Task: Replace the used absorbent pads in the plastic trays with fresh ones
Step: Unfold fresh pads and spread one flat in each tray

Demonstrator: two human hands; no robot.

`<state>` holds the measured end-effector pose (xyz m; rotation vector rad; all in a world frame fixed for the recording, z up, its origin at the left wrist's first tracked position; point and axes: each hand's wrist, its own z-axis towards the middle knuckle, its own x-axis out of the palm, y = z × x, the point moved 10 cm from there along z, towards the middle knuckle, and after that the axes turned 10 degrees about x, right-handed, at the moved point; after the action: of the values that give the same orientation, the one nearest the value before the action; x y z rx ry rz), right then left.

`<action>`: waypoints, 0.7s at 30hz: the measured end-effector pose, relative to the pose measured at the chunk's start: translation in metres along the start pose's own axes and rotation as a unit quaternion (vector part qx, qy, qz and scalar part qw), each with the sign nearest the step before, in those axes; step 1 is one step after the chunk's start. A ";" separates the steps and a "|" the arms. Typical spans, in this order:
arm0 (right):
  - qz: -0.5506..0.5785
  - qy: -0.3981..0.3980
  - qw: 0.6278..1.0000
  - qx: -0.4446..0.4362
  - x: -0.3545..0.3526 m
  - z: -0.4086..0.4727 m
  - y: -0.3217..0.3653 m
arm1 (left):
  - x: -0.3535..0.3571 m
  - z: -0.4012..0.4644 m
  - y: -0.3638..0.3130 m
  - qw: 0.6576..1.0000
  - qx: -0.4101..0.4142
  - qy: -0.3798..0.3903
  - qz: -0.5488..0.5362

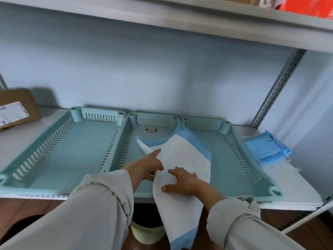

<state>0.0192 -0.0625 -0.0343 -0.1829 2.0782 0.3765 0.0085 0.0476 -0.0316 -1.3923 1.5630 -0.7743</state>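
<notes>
Three shallow trays of smooth pale-green plastic, rectangular with slotted walls and rounded corner posts, sit side by side on a grey metal shelf point(297, 197): the left tray point(59, 152), the middle tray point(137, 141) and the right tray point(232, 159). An absorbent pad point(182, 156), soft and crumpled, white on its quilted face with a blue plastic border, lies slantwise over the middle tray, its far corner lapping onto the rim of the right tray and its near end hanging over the shelf's front edge above a pale round bin point(147, 233) on the floor. The left hand point(146, 166) pinches the pad's left edge, forefinger stretched out along a rolled fold. The right hand point(182, 182) rests flat on the white face, fingers spread apart and straight. To the right of the trays lies a folded stack of blue pads point(264, 148) in clear wrap. A cardboard box point(16, 107) with a white label stands at the far left.
</notes>
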 end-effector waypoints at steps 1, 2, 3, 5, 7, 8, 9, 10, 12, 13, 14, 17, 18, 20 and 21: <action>0.009 -0.002 1.000 0.000 -0.002 0.000 0.000 | 0.005 -0.003 0.004 0.999 -0.013 0.026 0.041; 0.022 -0.007 1.000 -0.003 -0.004 0.000 0.000 | 0.011 -0.008 0.009 0.993 -0.027 0.057 0.098; 0.039 -0.020 0.999 -0.009 -0.007 0.001 0.000 | 0.014 -0.011 0.011 0.984 -0.025 0.074 0.163; 0.079 -0.068 0.994 -0.018 -0.018 0.002 -0.003 | -0.001 -0.013 -0.002 0.969 0.034 0.004 0.246; 0.129 -0.144 0.981 0.006 -0.038 0.000 -0.017 | -0.041 -0.014 -0.028 0.953 0.100 -0.133 0.254; 0.164 -0.180 0.969 0.030 -0.048 -0.003 -0.029 | -0.065 -0.016 -0.039 0.938 0.116 -0.195 0.262; 0.200 -0.204 0.957 0.059 -0.057 -0.005 -0.041 | -0.086 -0.018 -0.046 0.922 0.115 -0.231 0.290; 0.227 -0.217 0.946 0.085 -0.062 -0.006 -0.053 | -0.100 -0.018 -0.050 0.906 0.102 -0.242 0.331; 0.249 -0.205 0.938 0.126 -0.062 -0.004 -0.067 | -0.112 -0.015 -0.051 0.881 0.089 -0.228 0.405; 0.258 -0.190 0.937 0.137 -0.060 -0.002 -0.070 | -0.109 -0.013 -0.053 0.874 0.105 -0.212 0.425; 0.274 -0.179 0.934 0.142 -0.058 0.001 -0.071 | -0.098 -0.010 -0.054 0.875 0.133 -0.179 0.430; 0.374 -0.141 0.905 0.145 -0.048 0.010 -0.066 | -0.037 -0.005 -0.037 0.884 0.180 0.008 0.431; 0.400 -0.136 0.895 0.143 -0.045 0.013 -0.064 | -0.022 -0.005 -0.029 0.879 0.177 0.047 0.439; 0.403 -0.175 0.889 0.130 -0.051 0.016 -0.060 | -0.011 -0.003 -0.019 0.874 0.171 0.060 0.450; 0.399 -0.215 0.883 0.123 -0.058 0.012 -0.058 | -0.011 -0.001 -0.012 0.875 0.156 0.063 0.454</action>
<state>0.0750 -0.1148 -0.0009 0.8674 1.6450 0.5729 0.0126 0.0565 -0.0183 -0.2733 1.8380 -0.4845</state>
